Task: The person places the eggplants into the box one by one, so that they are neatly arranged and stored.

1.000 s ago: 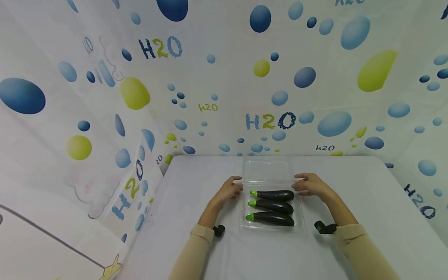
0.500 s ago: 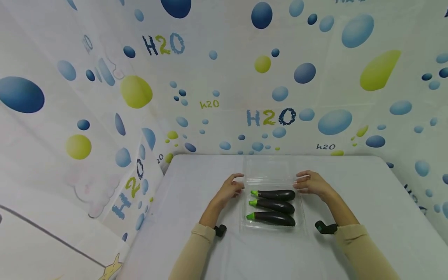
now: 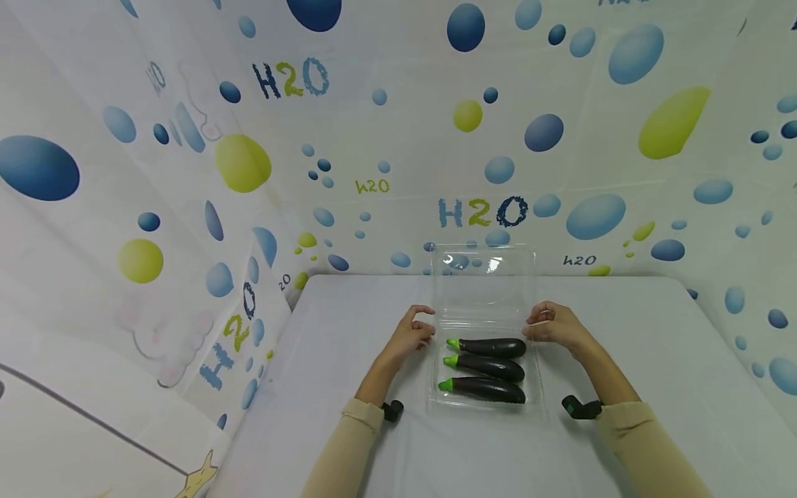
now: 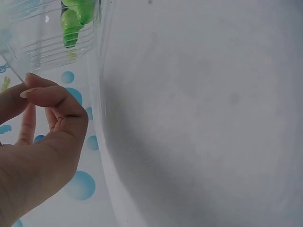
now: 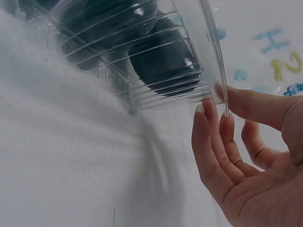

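An open clear plastic clamshell container point(image 3: 532, 384) lies on the white table and holds three dark eggplants point(image 3: 487, 368) with green stem ends pointing left. Its transparent lid point(image 3: 483, 287) stands raised at the back. My left hand point(image 3: 407, 340) is at the container's left side near the hinge, and in the left wrist view its thumb and finger pinch the plastic edge. At the opposite side, my right hand point(image 3: 558, 327) pinches the rim point(image 5: 215, 56) between thumb and fingers, as the right wrist view shows. Green stem ends point(image 4: 75, 21) show through the ribbed wall.
Behind the table point(image 3: 349, 311) hangs a white sheet point(image 3: 405, 138) printed with blue and green drops and H2O lettering. A similar sheet rises on the left. Small black wrist cameras point(image 3: 394, 411) sit at both sleeves.
The lid has swung up from lying flat behind the container to standing raised. Both hands stay almost in place at the container's sides, and the eggplants keep their places inside.
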{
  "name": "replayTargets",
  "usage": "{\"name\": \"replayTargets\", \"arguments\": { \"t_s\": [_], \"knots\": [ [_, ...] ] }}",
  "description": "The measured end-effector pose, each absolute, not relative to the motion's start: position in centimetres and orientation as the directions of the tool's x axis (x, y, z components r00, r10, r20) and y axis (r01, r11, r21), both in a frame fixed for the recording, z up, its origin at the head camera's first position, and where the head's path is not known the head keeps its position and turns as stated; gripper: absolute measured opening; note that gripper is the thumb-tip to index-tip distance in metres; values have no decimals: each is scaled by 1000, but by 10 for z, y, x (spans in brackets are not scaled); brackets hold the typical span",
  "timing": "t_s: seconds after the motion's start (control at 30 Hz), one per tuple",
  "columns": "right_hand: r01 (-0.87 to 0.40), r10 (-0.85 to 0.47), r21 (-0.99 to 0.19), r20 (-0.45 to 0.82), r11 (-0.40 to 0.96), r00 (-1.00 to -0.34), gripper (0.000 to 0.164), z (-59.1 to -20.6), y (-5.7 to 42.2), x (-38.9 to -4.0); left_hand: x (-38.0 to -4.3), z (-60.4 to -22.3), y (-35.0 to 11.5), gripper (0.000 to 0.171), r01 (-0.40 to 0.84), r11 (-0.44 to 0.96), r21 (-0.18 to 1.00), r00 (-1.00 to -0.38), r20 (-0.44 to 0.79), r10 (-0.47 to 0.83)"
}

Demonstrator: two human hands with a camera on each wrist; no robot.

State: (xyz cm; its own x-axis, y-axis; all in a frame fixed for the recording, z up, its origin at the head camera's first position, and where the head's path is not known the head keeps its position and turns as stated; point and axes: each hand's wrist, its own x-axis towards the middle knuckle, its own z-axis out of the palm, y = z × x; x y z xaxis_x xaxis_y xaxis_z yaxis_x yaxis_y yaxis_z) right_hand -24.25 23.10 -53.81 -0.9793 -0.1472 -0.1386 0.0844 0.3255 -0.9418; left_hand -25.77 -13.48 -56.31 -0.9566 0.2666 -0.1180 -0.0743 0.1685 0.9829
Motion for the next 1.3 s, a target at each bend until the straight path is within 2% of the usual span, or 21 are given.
{"name": "replayTargets", "arguments": {
  "t_s": [0.37,0.73,0.9,0.97,1.07,1.3],
  "knots": [
    [80,-164,-956,-131,282,-978,33,-534,231,-240,-258,-563,-132,29,-69,173,982,-959,-113,260],
    [0,-133,-966,-35,259,-991,38,-544,240,-234,-255,-557,-128,25,-61,194,979,-959,-112,261],
    [-38,-115,-931,-5,363,-993,32,-545,240,-231,-254,-559,-127,24,-47,196,980,-964,-96,249],
    [-48,-127,-915,-4,401,-992,21,-543,241,-227,-253,-561,-128,23,-32,201,979,-966,-82,246],
    [-42,-159,-899,-31,435,-987,13,-541,244,-222,-250,-561,-129,22,-5,210,978,-969,-57,240],
    [-12,-180,-885,-81,465,-980,22,-538,247,-207,-243,-561,-130,19,16,202,979,-971,-33,236]
  ]
}}
